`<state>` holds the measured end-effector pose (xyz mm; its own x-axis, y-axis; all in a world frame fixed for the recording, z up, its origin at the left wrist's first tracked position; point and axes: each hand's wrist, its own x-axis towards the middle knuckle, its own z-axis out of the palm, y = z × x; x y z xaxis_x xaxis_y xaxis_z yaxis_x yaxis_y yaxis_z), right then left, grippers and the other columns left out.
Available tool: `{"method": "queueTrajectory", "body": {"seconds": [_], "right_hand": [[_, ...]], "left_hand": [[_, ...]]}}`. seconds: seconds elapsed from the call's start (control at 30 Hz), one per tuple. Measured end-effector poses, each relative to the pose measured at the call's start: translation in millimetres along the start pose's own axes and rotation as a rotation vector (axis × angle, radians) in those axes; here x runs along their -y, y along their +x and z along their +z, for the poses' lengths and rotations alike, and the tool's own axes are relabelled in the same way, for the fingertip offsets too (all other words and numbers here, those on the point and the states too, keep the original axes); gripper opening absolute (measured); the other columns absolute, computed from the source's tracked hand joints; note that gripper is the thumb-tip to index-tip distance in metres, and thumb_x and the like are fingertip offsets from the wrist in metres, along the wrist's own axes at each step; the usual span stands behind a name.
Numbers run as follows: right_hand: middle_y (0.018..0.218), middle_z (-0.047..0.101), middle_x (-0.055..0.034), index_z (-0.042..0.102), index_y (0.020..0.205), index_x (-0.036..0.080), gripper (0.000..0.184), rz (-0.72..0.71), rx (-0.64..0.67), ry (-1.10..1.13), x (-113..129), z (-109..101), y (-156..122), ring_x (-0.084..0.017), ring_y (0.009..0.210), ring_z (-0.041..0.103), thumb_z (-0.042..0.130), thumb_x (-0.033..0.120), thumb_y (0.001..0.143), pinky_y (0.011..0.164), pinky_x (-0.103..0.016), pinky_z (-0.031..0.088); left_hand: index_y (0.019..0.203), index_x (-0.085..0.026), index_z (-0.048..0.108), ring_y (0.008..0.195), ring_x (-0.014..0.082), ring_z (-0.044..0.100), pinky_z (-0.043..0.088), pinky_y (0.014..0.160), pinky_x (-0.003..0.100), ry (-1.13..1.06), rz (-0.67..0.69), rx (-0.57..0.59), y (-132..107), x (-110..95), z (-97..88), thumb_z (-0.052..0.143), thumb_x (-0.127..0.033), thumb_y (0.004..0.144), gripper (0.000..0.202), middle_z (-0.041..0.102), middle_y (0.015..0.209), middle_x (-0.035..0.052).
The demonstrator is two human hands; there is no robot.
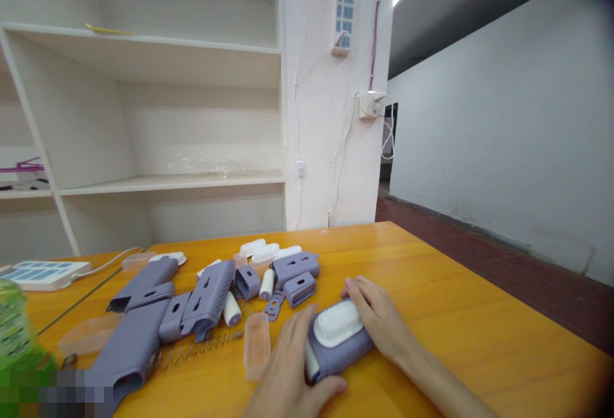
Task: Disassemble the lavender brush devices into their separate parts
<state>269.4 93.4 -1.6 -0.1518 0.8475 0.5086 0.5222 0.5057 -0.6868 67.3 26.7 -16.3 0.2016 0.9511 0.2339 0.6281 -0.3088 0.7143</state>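
A purple-grey plastic housing (343, 357) with a raised white oval pad (338, 323) on top rests on the orange table in front of me. My left hand (292, 367) holds its left end, thumb along the near side and fingers on the far side. My right hand (377, 316) is closed round the right end, its fingertips at the far corner. A white part shows at the housing's left end; its underside is hidden. Beside my left hand lies a translucent tray (257, 348).
Loose purple-grey housings (208, 300), white cylinders (232, 309), springs (201, 346) and white oval pads (265, 253) lie across the table's left half. A green bottle (19, 335) stands at the left edge, near a power strip (48, 275). White shelves (167, 181) rise behind.
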Motion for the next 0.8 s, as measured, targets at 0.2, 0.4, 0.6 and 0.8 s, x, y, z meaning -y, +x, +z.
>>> {"method": "queueTrajectory", "body": {"seconds": [0.2, 0.4, 0.6, 0.8], "right_hand": [[0.1, 0.066, -0.0079, 0.064, 0.097, 0.02, 0.024, -0.3, -0.014, -0.203, 14, -12, -5, -0.023, 0.097, 0.057, 0.043, 0.029, 0.102, 0.09, -0.039, 0.04], [0.11, 0.063, -0.0106, 0.064, 0.108, 0.019, 0.021, -0.528, 0.098, -0.266, 44, -10, -15, -0.026, 0.105, 0.057, 0.056, 0.019, 0.089, 0.097, -0.046, 0.04], [0.127, 0.059, -0.008, 0.065, 0.112, 0.025, 0.032, -0.423, 0.123, -0.276, 61, -19, -17, -0.026, 0.121, 0.053, 0.055, 0.012, 0.085, 0.105, -0.046, 0.041], [0.142, 0.051, -0.0115, 0.059, 0.13, 0.028, 0.041, -0.312, -0.011, -0.421, 51, -29, -34, -0.034, 0.132, 0.047, 0.061, 0.029, 0.089, 0.108, -0.054, 0.042]], "left_hand": [[0.152, -0.022, 0.033, 0.146, 0.0317, 0.033, 0.026, 0.122, 0.049, 0.004, 0.139, 0.135, -4, 7, -2.0, 0.07, -0.019, 0.066, 0.093, 0.035, 0.159, 0.0111], [0.15, -0.024, 0.039, 0.138, 0.0332, 0.046, 0.039, 0.116, 0.047, 0.006, 0.23, 0.219, 1, 11, 1.4, 0.058, -0.018, 0.07, 0.083, 0.043, 0.155, 0.0089], [0.149, -0.026, 0.037, 0.139, 0.0335, 0.044, 0.037, 0.116, 0.048, 0.025, 0.25, 0.203, -3, 4, -3.2, 0.059, -0.016, 0.065, 0.087, 0.04, 0.157, 0.0077], [0.146, -0.013, 0.038, 0.138, 0.0306, 0.047, 0.038, 0.117, 0.043, 0.073, 0.237, 0.171, -5, 4, 3.3, 0.055, -0.012, 0.062, 0.086, 0.047, 0.151, 0.0158]]}}
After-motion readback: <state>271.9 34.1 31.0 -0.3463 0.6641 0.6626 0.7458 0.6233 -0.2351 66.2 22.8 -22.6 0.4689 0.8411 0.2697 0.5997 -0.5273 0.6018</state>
